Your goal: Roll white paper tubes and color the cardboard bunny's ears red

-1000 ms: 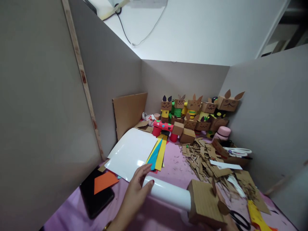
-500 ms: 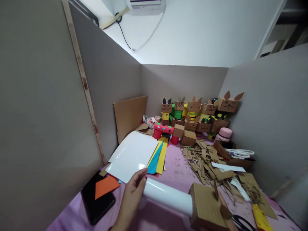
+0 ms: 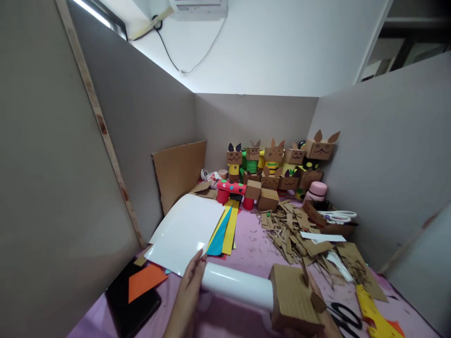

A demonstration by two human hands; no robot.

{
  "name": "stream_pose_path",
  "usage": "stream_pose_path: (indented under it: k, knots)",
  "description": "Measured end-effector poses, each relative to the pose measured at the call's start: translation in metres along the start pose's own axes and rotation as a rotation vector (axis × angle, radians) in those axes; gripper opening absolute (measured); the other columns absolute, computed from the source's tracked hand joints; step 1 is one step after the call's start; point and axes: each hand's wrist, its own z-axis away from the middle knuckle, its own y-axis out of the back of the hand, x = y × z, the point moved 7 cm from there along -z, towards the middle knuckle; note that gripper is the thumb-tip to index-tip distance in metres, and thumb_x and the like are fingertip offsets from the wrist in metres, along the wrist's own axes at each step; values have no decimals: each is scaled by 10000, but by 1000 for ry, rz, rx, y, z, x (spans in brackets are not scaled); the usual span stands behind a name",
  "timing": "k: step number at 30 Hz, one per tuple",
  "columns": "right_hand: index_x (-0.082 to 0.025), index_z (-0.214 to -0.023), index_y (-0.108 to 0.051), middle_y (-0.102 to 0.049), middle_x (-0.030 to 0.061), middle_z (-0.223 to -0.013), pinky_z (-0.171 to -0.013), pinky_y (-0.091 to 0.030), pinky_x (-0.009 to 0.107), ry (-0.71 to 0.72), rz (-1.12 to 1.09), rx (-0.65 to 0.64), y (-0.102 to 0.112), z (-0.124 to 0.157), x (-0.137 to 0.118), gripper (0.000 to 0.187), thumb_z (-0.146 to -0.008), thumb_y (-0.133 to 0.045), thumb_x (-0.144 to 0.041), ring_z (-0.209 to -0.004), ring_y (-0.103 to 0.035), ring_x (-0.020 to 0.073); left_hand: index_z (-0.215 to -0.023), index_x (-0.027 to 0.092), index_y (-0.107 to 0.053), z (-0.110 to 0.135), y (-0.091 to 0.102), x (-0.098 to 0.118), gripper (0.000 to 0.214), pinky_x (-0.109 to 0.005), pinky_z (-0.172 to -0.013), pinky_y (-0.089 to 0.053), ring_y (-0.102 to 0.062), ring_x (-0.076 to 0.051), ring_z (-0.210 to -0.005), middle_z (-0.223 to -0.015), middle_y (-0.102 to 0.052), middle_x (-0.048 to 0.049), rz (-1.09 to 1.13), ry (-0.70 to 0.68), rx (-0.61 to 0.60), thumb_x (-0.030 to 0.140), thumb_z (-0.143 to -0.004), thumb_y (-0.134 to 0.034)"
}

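Note:
A white paper tube [image 3: 239, 284] lies sideways close to me, joined at its right end to a brown cardboard box [image 3: 292, 295] with leaf-shaped cardboard ears [image 3: 318, 302]. My left hand [image 3: 192, 284] is closed around the tube's left end, thumb and fingers at its rim. On the other side, my right hand [image 3: 322, 305] grips the box from the right and below; the box hides most of its fingers. Just beyond my left hand lie a glossy white sheet [image 3: 185, 230] and yellow and blue paper strips [image 3: 221, 234].
Cardboard scraps [image 3: 289, 230] cover the right middle of the pink tablecloth [image 3: 246, 244]. Black-handled scissors [image 3: 343, 317] and a yellow glue gun [image 3: 375, 312] lie at right. Box-headed cardboard animals [image 3: 273, 154] stand at the back. Orange paper [image 3: 146, 280] rests on a dark tablet-like slab [image 3: 134, 307].
The view has turned slightly right, so the surroundings sit further left. Both hands still hold the tube and box, with little shift between them.

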Motion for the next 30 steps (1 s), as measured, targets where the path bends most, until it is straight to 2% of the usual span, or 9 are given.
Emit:
stream_pose_path:
  k: [3,6,8,11,16,18,22,26,30]
  knots:
    - [-145,-1500,-80,-366,204,-1480,-1000,-452,437,-18,-88,40,-1,3,1,1115,-649,-665,-565,-1301,-442,390,-1203,161,-603,9,-7,-6,665,-426,-1048,-391,-532,-321,-1235,-1261,-656,-156,84,40,-51,629,-731,-605]
    - [-104,-1496,-91,-424,221,-1442,-972,-476,436,-57,-162,31,-2,5,-1,1154,-614,-705,-526,-1307,-424,398,-1173,183,-640,19,-14,-6,619,-422,-1054,-372,-547,-317,-1209,-1205,-696,-118,100,58,-91,651,-784,-527]
    - [-130,-1509,-68,-412,201,-1457,-960,-488,403,-90,-185,-5,-3,6,-2,1157,-622,-724,-479,-1292,-453,371,-1167,207,-653,22,-17,-8,624,-428,-1021,-400,-548,-321,-1200,-1192,-705,-101,105,110,-100,680,-809,-459]
    - [-186,-1523,-54,-311,165,-1531,-986,-469,371,-76,-137,-18,-1,5,-9,1174,-611,-768,-378,-1315,-438,336,-1201,230,-628,21,-19,-15,706,-455,-984,-431,-532,-338,-1215,-1233,-682,-99,173,167,-96,752,-789,-389]
    - [-163,-1524,-31,-296,176,-1540,-1045,-409,405,6,-97,-53,-1,1,-22,1191,-572,-745,-203,-1337,-415,327,-1153,214,-646,8,-16,-19,686,-454,-1130,-264,-446,-341,-1302,-1272,-655,-100,59,38,-143,698,-667,-641]
    - [-162,-1522,-35,-276,176,-1550,-1075,-370,427,18,-83,-50,-1,0,-25,1195,-556,-738,-177,-1354,-387,336,-1196,237,-626,7,-16,-21,666,-448,-1155,-214,-415,-322,-1333,-1313,-631,-80,79,32,-166,685,-704,-619]
    - [-174,-1520,-49,-290,179,-1542,-1119,-285,476,5,-42,-43,0,0,-25,1161,-581,-731,-202,-1382,-334,342,-1312,289,-533,9,-19,-23,719,-496,-1128,-267,-411,-333,-1339,-1344,-608,-82,217,50,-154,708,-728,-567]
    - [-150,-1519,-20,-296,196,-1533,-1135,-256,475,10,5,-86,0,1,-24,1141,-615,-715,-203,-1414,-268,337,-1250,300,-593,11,-19,-29,666,-454,-1116,-305,-370,-325,-1368,-1398,-560,-60,304,102,-118,707,-723,-571]
    - [-207,-1520,4,-295,163,-1541,-1133,-280,447,27,28,-58,2,3,-22,1155,-616,-715,-170,-1412,-287,305,-1200,270,-634,14,-16,-28,627,-438,-1114,-307,-395,-314,-1350,-1347,-603,-75,288,107,-140,680,-728,-591]
